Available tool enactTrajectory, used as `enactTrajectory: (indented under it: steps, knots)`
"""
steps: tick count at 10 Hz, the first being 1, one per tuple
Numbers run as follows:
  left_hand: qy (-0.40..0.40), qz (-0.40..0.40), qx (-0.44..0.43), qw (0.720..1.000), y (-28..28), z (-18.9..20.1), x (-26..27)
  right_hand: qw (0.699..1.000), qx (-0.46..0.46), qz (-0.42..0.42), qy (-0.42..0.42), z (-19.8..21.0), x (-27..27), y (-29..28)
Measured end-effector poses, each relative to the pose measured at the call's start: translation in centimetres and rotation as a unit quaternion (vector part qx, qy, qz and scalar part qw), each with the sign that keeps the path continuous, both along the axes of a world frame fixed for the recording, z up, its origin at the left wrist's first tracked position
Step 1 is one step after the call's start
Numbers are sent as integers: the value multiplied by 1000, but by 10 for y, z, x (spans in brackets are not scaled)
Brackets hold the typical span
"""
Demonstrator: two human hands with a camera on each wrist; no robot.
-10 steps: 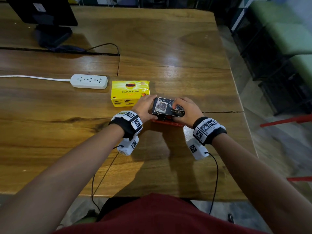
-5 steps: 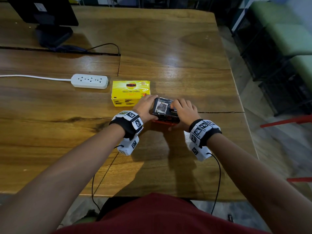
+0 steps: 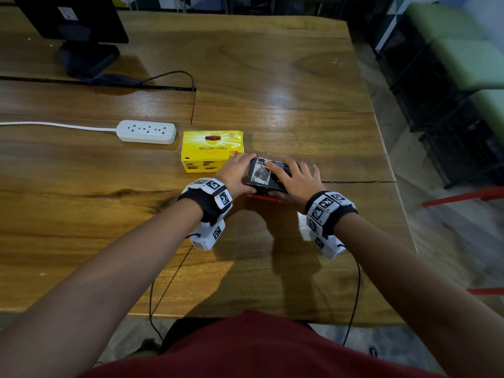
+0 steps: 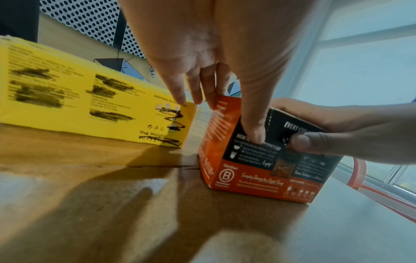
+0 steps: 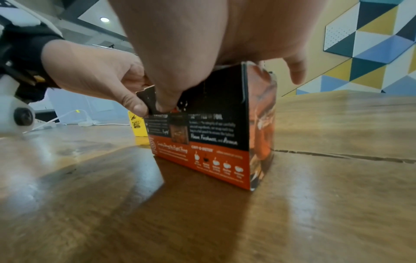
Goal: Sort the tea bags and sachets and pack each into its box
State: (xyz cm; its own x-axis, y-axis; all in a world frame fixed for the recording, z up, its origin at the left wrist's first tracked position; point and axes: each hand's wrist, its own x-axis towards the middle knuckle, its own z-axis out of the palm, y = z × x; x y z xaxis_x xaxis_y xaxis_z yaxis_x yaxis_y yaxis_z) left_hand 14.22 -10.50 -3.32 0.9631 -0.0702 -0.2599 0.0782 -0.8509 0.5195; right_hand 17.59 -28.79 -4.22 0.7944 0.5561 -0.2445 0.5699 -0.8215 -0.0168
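Observation:
A black and orange box (image 3: 261, 178) stands on the wooden table (image 3: 272, 85), just right of a shut yellow tea box (image 3: 212, 151). My left hand (image 3: 237, 173) grips its left end, thumb on the near face (image 4: 254, 137) and fingers behind the far edge. My right hand (image 3: 293, 178) lies over the lid with fingers spread, its thumb (image 5: 166, 105) pressing the lid's flap against the near face next to the left thumb (image 5: 137, 107). The same box (image 5: 213, 138) shows its printed front in the right wrist view. No loose tea bags or sachets are visible.
A white power strip (image 3: 147, 131) with its cord lies left of the yellow box. A black monitor (image 3: 79, 23) stands at the far left. The table's right edge (image 3: 387, 170) runs near the black and orange box, with red chair parts (image 3: 463, 196) beyond.
My right hand has slid left from the box's right end onto the lid and now covers most of it. The left hand and both boxes have stayed in place.

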Motion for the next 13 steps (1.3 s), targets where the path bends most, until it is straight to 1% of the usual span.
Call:
enactTrajectory:
  steps: [3, 4, 5, 7, 8, 9, 10, 11, 12, 13]
  knots:
    - [-7, -4, 4, 1000, 0, -2, 1, 999, -26, 22, -23, 1, 3, 0]
    - [-10, -9, 5, 1000, 0, -2, 1, 997, -55, 31, -42, 0, 1, 0]
    - [-9, -10, 6, 1000, 1, -4, 0, 996, -74, 33, -41, 2, -1, 1]
    - [-31, -23, 33, 999, 4, -9, -12, 997, -66, 16, -36, 5, 4, 3]
    - [-57, -3, 28, 998, 7, -15, -21, 996, -61, -15, -62, 6, 15, 8]
    - [-41, 23, 3, 999, 11, -14, -35, 996, -35, -43, -67, 10, 29, 19]
    - [10, 13, -5, 1000, 20, -17, -60, 998, -25, -42, -50, 12, 44, 30]
    - [39, 6, -26, 999, 36, -23, -96, 999, -4, -39, -11, 17, 55, 40]
    - [80, 30, -54, 995, 57, -29, -138, 997, 35, -65, 12, 21, 63, 43]
    - [167, 70, -90, 979, 75, -27, -182, 986, 115, -117, 15, 30, 60, 33]
